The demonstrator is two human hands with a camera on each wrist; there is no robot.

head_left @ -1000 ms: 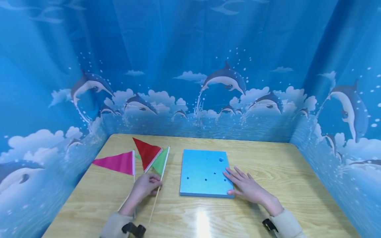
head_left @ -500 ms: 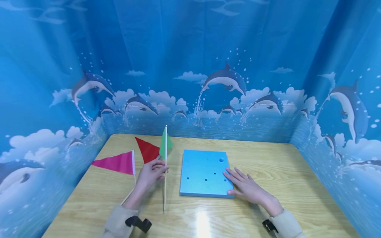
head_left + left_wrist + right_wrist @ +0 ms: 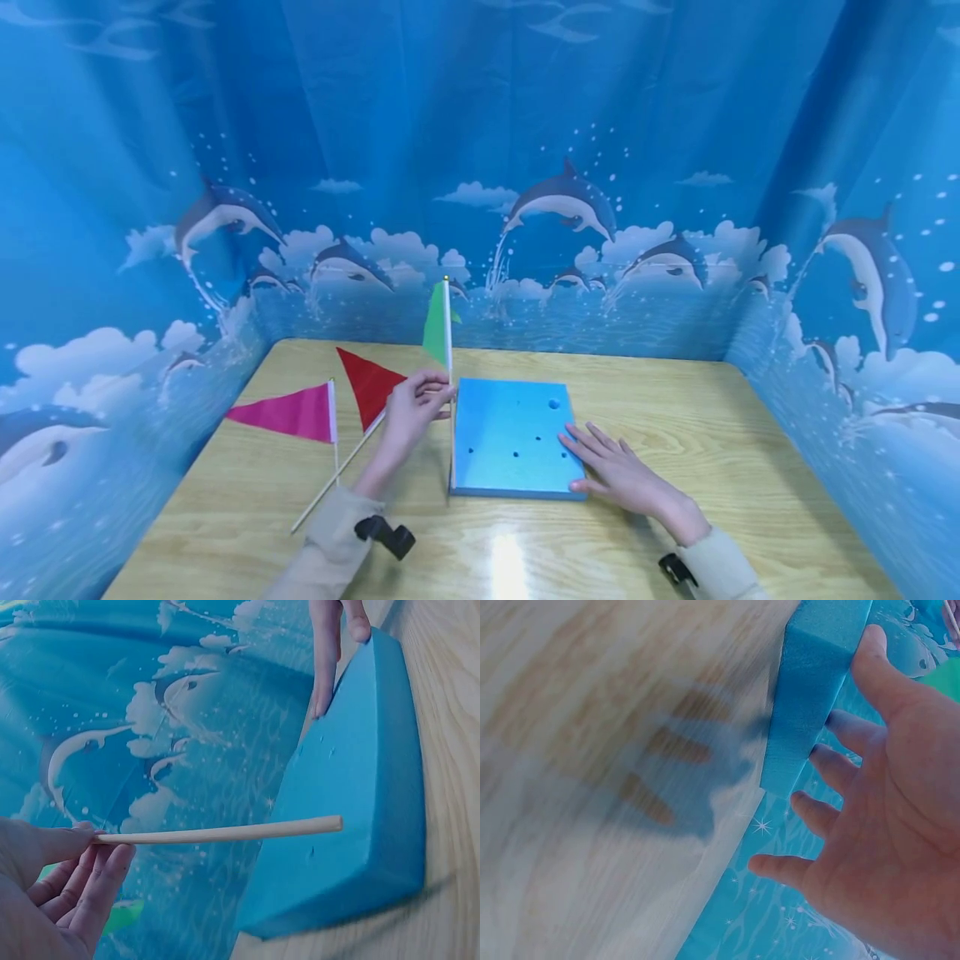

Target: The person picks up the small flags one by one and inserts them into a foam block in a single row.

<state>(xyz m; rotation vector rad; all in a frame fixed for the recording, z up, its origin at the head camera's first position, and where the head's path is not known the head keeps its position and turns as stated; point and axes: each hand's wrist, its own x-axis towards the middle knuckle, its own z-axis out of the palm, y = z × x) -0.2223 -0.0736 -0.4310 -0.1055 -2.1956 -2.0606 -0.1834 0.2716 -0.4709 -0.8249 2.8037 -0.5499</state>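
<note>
My left hand (image 3: pixel 412 408) pinches the stick of a green pennant flag (image 3: pixel 436 327) between thumb and fingertips. The flag stands upright at the left edge of a blue foam block (image 3: pixel 517 417) with several small holes in its top. In the left wrist view the bare wooden stick (image 3: pixel 225 835) juts from the fingertips, and its lower end overlaps the block. My right hand (image 3: pixel 618 471) lies with spread, straight fingers on the block's right edge; the right wrist view shows its fingertips at the block's side (image 3: pixel 802 705).
To the left, a red pennant flag (image 3: pixel 369 385) and a magenta pennant flag (image 3: pixel 296 412) lie on the wooden table (image 3: pixel 660 392), their sticks crossing. A blue curtain printed with dolphins (image 3: pixel 480 150) surrounds the table at the back and both sides.
My left hand has lifted the green flag off the table, turned it upright and carried it right to the block. The right hand stays in place.
</note>
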